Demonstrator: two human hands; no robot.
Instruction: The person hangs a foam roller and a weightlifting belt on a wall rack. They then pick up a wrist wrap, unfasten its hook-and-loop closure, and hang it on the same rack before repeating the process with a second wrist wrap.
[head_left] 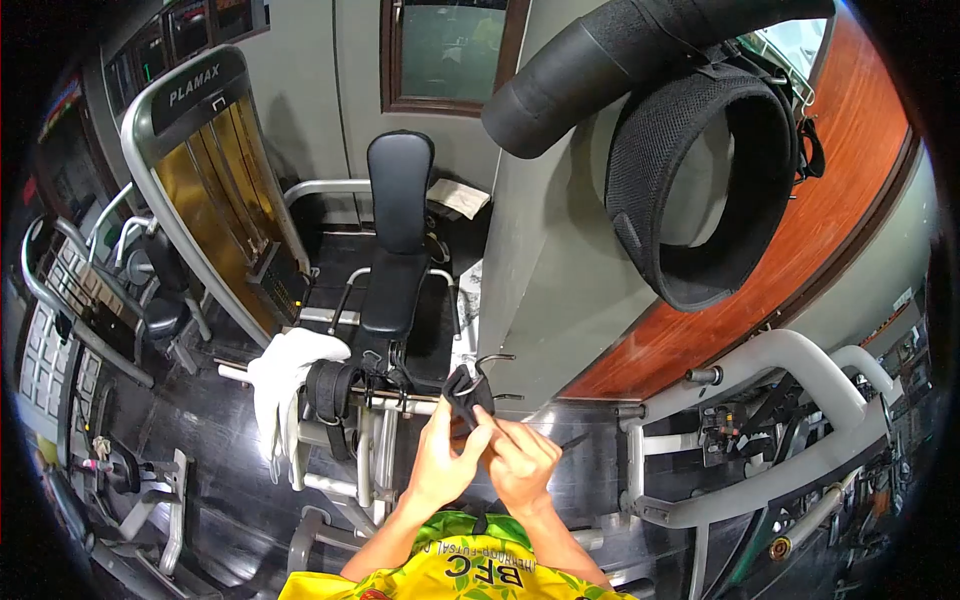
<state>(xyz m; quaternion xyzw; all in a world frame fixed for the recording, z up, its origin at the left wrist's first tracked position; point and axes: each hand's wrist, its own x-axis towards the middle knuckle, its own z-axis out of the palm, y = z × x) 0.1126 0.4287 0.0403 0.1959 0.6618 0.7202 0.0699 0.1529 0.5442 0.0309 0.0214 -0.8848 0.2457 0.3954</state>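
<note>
Both my hands are together low in the middle of the head view, on a folded black fabric strap (468, 392). My left hand (442, 465) pinches it from the left side, with the thumb raised against it. On the other side my right hand (520, 465) has its fingers closed on the lower part. A thin dark end sticks out to the right of my right hand. Metal hooks (496, 358) stand just beyond the strap. Left of my hands, a white towel (285, 385) and a black belt (332, 392) hang over a light-coloured bar.
A black padded belt (650, 190) and a black foam roll (565, 95) hang at the upper right. Ahead stands a machine with a black seat (395, 290) and a weight stack (275, 285). A pale machine frame (790, 370) is at the right, by the grey pillar (560, 260).
</note>
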